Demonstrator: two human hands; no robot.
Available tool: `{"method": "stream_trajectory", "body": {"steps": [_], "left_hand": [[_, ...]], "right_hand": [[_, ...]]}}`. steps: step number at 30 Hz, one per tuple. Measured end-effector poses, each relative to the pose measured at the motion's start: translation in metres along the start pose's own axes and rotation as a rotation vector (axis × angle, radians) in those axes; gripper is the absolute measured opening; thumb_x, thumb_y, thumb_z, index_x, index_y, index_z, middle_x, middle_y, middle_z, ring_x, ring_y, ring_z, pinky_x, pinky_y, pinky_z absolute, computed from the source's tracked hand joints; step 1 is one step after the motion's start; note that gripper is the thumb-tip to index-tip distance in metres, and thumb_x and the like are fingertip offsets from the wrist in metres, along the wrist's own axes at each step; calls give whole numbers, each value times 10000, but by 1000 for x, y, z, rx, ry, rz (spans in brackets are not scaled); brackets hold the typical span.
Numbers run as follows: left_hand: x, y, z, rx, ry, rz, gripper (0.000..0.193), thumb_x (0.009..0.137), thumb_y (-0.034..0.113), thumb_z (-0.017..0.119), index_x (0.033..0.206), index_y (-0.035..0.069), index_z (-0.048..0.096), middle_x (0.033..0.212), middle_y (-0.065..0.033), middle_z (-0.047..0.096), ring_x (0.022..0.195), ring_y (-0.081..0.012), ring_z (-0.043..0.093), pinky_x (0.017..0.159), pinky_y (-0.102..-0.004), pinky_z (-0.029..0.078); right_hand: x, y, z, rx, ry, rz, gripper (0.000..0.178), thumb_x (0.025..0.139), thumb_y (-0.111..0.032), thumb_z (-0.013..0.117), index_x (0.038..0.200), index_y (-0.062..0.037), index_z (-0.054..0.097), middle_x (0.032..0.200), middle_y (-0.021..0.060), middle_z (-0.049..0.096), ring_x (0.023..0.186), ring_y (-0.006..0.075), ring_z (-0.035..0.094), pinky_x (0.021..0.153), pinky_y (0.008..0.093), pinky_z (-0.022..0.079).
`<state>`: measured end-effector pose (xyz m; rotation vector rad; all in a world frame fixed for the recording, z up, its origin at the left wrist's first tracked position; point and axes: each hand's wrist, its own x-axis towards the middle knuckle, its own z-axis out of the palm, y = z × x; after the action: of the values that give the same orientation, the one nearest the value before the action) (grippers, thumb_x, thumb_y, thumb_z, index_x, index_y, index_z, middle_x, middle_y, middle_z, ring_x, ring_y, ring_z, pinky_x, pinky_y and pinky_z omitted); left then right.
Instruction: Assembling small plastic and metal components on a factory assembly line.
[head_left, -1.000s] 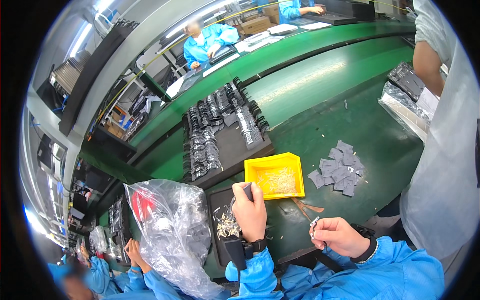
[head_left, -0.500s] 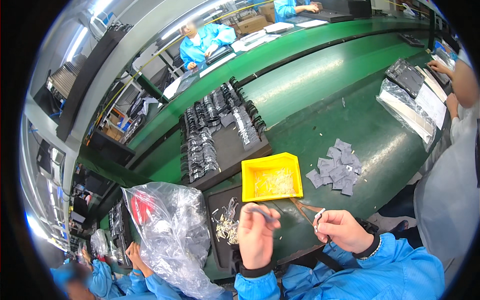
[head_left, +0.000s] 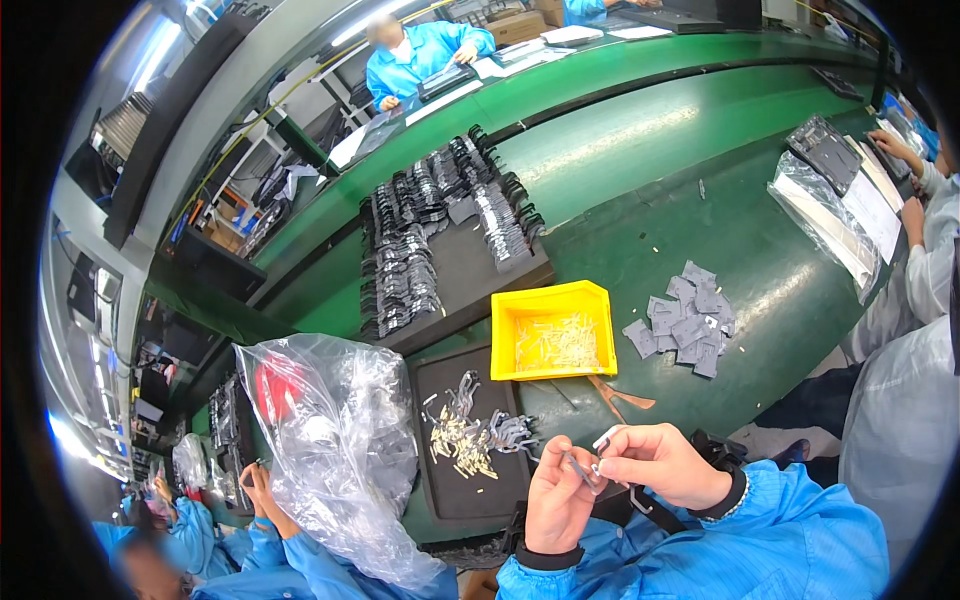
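Note:
My left hand [head_left: 558, 508] pinches a small grey strip-like part [head_left: 577, 467] between thumb and fingers. My right hand [head_left: 672, 466] is closed on a small black-and-white piece [head_left: 604, 440], its fingertips almost meeting the left ones. How the two pieces touch is hidden by the fingers. Just beyond the hands lies a tool with brown handles [head_left: 622, 398], beside a yellow bin [head_left: 502, 342] of small pale pieces. Left of the hands, a dark tray [head_left: 440, 378] bears brass-coloured pins [head_left: 462, 447] and grey curved clips [head_left: 511, 433].
Grey flat plates [head_left: 690, 325] lie heaped right of the bin. A dark foam block [head_left: 470, 268] with rows of black parts stands behind it. A clear plastic bag [head_left: 345, 440] bulges at the left. Co-workers sit at the left, right and across the green bench [head_left: 780, 225].
My left hand, with the grey part, has moved right and down to meet the right hand. Grey clips on the tray that it covered now show. The view has shifted slightly.

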<state>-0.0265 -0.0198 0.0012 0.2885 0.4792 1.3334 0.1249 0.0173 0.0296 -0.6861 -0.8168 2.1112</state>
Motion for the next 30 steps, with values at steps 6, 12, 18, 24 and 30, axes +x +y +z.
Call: {"method": "stream_trajectory", "body": {"steps": [6,12,18,24,30], "left_hand": [[-4,-4,-1,50,90,33,188,889,82,567,1059,105,488,885,-17,566,829,-111,533,740,-270,423],[-4,-5,-6,37,64,15,184,885,81,574,1051,88,494,900,-19,580,841,-112,545,766,-262,429],[-5,-5,-9,48,41,24,197,875,68,585,1046,78,489,927,-28,581,859,-112,546,803,-256,422],[-6,-5,-8,65,42,19,205,867,62,593,1042,69,486,939,-39,582,874,-115,549,814,-260,421],[-6,-5,-10,60,20,27,199,869,61,590,1038,70,485,937,-38,581,875,-115,549,814,-257,420]], "right_hand": [[2,2,0,-90,13,65,93,859,-94,616,855,-1,608,869,23,571,744,71,542,630,202,428],[1,2,0,-93,13,87,110,856,-108,622,838,0,612,851,23,562,692,74,516,600,208,418],[1,-2,4,-130,11,121,103,851,-89,619,829,11,612,837,20,538,684,78,515,592,209,413],[1,0,3,-118,-1,112,90,844,-69,618,827,19,610,832,21,535,671,80,514,580,210,411],[1,1,3,-126,7,117,91,844,-67,618,818,20,606,827,22,534,666,80,517,575,207,413]]}}
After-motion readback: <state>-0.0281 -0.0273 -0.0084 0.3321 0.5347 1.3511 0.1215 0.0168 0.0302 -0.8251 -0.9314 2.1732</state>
